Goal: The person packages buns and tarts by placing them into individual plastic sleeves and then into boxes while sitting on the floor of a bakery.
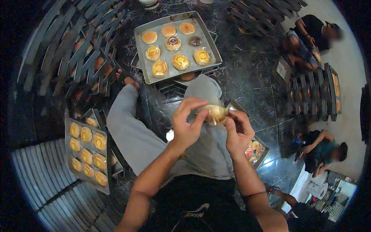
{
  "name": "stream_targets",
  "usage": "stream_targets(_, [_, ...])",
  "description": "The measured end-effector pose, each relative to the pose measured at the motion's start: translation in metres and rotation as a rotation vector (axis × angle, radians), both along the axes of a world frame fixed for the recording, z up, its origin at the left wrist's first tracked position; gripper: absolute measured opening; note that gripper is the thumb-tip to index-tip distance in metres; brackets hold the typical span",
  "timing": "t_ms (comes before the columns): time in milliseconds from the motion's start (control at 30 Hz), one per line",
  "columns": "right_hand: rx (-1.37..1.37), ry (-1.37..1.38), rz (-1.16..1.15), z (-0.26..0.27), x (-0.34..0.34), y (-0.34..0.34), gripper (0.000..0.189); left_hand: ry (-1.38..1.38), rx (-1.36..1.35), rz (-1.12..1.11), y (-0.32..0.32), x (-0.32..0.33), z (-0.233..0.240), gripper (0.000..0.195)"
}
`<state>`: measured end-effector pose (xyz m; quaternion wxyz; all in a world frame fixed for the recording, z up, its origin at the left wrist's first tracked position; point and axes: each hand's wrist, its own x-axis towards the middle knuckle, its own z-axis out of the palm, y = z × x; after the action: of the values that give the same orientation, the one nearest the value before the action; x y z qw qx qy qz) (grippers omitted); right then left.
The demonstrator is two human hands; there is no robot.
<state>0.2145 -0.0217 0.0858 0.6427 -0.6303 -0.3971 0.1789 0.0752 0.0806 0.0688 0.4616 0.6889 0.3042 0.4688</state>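
Note:
Above my lap, a round bun in a clear plastic wrapper (215,113) is held between both hands. My left hand (189,119) grips its left side with thumb and fingers. My right hand (238,129) pinches the wrapper at the bun's right end. Beyond my knees, a metal baking tray (179,21) carries several buns. Its far row holds plain golden buns (187,28). Nearer are wrapped buns with yellow labels (180,61) and one wrapped bun with a dark label (173,43). A dark round patch (194,41) marks the tray at the right.
To my left, a tray of wrapped buns (87,153) rests on other trays. Stacked trays (78,49) rise at the far left, and another stack (310,92) stands right. By my right arm lies a tray of wrapped items (255,150). Other people (313,32) sit along the right wall.

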Motion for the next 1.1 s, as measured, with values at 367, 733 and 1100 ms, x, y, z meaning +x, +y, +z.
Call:
stream_targets(367, [-0.326, 0.402, -0.049, 0.027, -0.004, -0.021, 0.007, -0.155, -0.516, 0.143, -0.014, -0.037, -0.018, 0.01])
stream_targets(733, [-0.104, -0.572, 0.289, 0.024, 0.022, -0.055, 0.013, -0.116, -0.433, -0.007, -0.038, -0.055, -0.016, 0.011])
stream_targets(1100, [-0.412, 0.362, 0.111, -0.003, -0.06, -0.059, 0.049, 0.224, -0.809, 0.064, -0.06, -0.031, -0.056, 0.021])
